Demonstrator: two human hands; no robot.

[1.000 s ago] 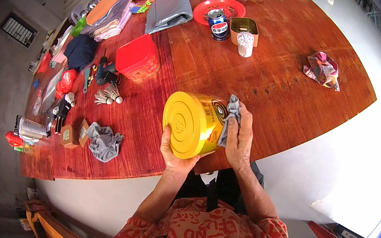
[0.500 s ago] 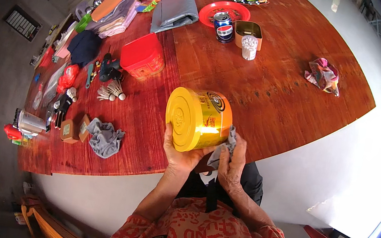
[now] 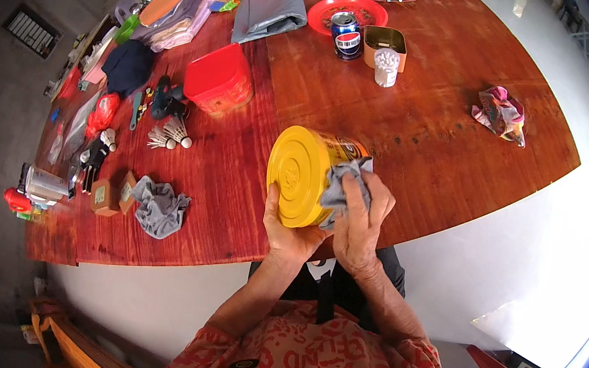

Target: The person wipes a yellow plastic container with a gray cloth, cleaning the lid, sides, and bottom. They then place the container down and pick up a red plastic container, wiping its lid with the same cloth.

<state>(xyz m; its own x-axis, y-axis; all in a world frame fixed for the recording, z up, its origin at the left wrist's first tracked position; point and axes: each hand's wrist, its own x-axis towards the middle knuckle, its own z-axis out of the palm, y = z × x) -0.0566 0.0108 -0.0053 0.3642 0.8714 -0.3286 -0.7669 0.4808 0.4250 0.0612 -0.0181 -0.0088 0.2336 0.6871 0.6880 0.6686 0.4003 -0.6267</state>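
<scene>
A round yellow tub (image 3: 296, 173) with a lid is held tilted above the table's near edge, its lid facing left. My left hand (image 3: 290, 232) grips it from below, the thumb up along the lid's edge. In my right hand (image 3: 363, 226) is a grey cloth (image 3: 347, 182), pressed against the tub's side. The cloth hides most of the tub's printed wall, and part of my right fingers lies behind it.
Left on the wooden table (image 3: 224, 212) lie another grey cloth (image 3: 159, 208), small brown boxes (image 3: 105, 198), shuttlecocks (image 3: 170, 136) and a red container (image 3: 219, 79). Farther off stand a soda can (image 3: 346, 36), a cotton swab holder (image 3: 385, 68) and a red plate (image 3: 324, 15). A crumpled bag (image 3: 501, 114) lies right.
My right hand has moved the grey cloth up and left, from below the tub onto its side. The tub has turned slightly, with its lid facing me more.
</scene>
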